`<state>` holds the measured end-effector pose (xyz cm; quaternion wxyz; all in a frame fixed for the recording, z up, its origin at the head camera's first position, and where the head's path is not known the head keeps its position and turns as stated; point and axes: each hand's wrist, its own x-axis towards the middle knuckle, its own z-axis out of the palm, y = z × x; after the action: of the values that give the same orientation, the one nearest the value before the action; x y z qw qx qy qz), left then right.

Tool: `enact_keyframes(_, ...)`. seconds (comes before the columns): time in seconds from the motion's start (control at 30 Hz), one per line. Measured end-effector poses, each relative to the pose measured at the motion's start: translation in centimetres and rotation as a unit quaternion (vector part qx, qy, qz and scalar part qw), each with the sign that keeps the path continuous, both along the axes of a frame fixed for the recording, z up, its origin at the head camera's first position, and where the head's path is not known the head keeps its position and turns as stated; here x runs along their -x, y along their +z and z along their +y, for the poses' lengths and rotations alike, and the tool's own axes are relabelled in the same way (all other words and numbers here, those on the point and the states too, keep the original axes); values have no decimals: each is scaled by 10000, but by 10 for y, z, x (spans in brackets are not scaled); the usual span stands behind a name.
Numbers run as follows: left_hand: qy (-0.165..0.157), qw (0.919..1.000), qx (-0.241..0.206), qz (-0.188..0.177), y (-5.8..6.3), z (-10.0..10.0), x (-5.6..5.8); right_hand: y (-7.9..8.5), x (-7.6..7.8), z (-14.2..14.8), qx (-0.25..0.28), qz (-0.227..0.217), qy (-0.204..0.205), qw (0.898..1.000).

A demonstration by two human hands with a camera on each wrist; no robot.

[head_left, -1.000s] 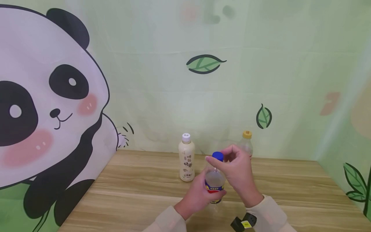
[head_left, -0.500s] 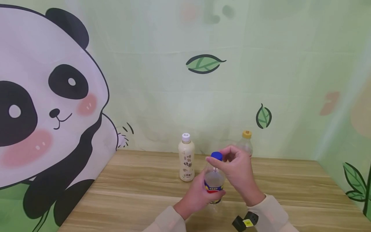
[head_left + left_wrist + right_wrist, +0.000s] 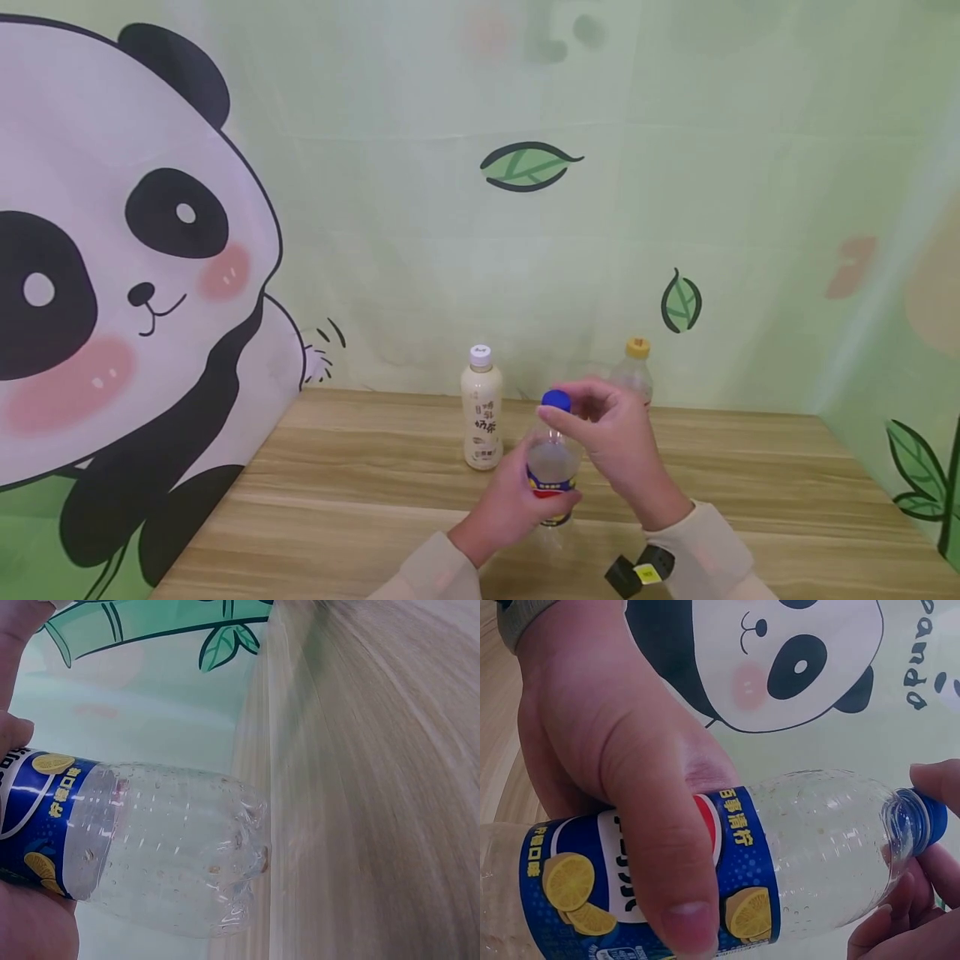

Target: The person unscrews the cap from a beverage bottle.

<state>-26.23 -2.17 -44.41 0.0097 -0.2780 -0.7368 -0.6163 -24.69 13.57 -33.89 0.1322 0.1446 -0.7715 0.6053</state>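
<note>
A clear plastic soda bottle with a blue lemon-patterned label stands roughly upright over the table, looking empty of drink apart from droplets. My left hand grips it round the label, thumb across the front. At the top, my right hand pinches the blue cap between thumb and fingers; in the right wrist view the cap sits on the bottle's neck. The left wrist view shows the ridged bottle base close to the tabletop; whether it touches cannot be told.
A milk tea bottle with a white cap stands on the wooden table, left of the hands. Behind my right hand is a clear bottle with a yellow cap, partly hidden. A black device is by the right wrist. A panda-print backdrop encloses the table.
The soda bottle and its blue cap have shifted slightly left in the head view. My right wrist has swung a little to the right while its fingers stay at the cap.
</note>
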Motion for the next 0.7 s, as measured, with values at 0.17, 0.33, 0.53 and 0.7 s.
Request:
enact_keyframes(0.17, 63, 9999, 29, -122, 0, 0, 0, -2, 2, 2, -9, 74, 216, 9997)
enact_keyframes(0.33, 143, 9996, 42, -228, 0, 0, -1, -5, 3, 3, -35, 49, 364, 9993)
enact_keyframes(0.53, 218, 9995, 124, -205, 0, -1, -1, -6, 3, 3, 40, -76, 505, 9987)
enact_keyframes(0.7, 189, 9995, 94, -222, 3, -1, -2, -7, 2, 2, 60, -131, 494, 9987)
